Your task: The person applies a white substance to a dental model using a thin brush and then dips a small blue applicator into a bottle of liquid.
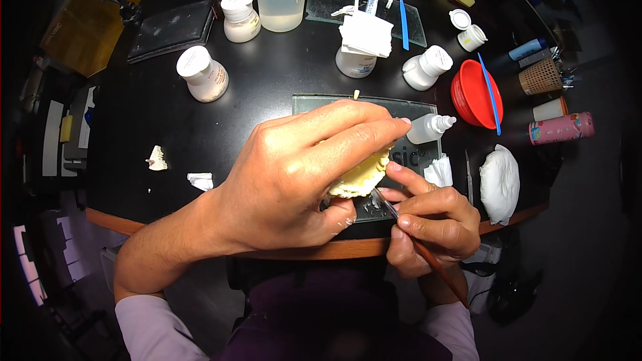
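Observation:
My left hand (284, 167) is wrapped over a pale yellow dental plaster cast (361, 180), hiding most of it. Between the fingertips of my right hand (438, 220) is a thin brush (431, 261) with a brown handle, its tip at the cast's lower edge. Both hands are above a glass slab (428, 107) with white smears on it. A small clear dropper bottle (422, 129) lies on its side just beyond the fingers. Past my left knuckles sits a tiny tooth-shaped piece (356, 94). Crumpled white tissue (439, 171) lies right of the slab.
White-capped jars (204, 77) and a large bottle of clear liquid (281, 3) stand behind. At right are a red bowl (471, 97) with a blue stick across it, a white wad (499, 184) and a pink can (562, 128). A broken plaster piece (157, 159) lies left.

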The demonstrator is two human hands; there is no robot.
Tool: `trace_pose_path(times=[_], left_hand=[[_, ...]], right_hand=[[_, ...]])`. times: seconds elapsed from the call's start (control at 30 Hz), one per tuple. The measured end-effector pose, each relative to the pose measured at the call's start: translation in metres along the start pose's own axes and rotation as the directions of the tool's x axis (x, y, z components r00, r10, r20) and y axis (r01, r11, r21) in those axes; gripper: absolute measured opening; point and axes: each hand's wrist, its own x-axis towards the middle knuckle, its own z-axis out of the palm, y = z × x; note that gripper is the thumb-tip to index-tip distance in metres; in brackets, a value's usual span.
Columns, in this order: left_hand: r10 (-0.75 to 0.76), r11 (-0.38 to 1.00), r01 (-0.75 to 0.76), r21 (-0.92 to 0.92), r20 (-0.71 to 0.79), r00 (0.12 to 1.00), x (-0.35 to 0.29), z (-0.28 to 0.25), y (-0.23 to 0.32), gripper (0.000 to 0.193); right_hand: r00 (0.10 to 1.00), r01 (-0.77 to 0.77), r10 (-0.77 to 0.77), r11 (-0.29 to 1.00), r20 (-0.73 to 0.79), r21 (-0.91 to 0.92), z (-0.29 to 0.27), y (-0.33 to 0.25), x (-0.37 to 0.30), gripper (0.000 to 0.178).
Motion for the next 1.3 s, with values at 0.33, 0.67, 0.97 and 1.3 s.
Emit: trace_pose_path(times=[0.33,0.67,0.97,1.3], left_hand=[[-0.015,1.0,0.016,-0.021,0.01,1.0,0.0011,-0.0015,0.002,0.073],[-0.01,1.0,0.01,-0.004,0.018,1.0,0.0008,-0.0025,0.0029,0.072],[-0.002,1.0,0.002,-0.006,0.016,1.0,0.001,-0.0026,0.0018,0.071],[0.006,1.0,-0.006,-0.002,0.012,1.0,0.0008,-0.002,0.0016,0.07]], right_hand=[[1.0,0.015,-0.015,1.0,0.015,-0.017,-0.0009,0.0011,-0.0003,0.025],[1.0,-0.002,0.001,1.0,-0.008,-0.021,0.0007,-0.0003,0.0003,0.024],[1.0,0.017,-0.017,1.0,-0.001,-0.019,0.0003,0.0011,-0.0014,0.026],[0.999,0.043,-0.043,0.998,0.004,-0.042,0.0015,0.0021,-0.0031,0.027]])
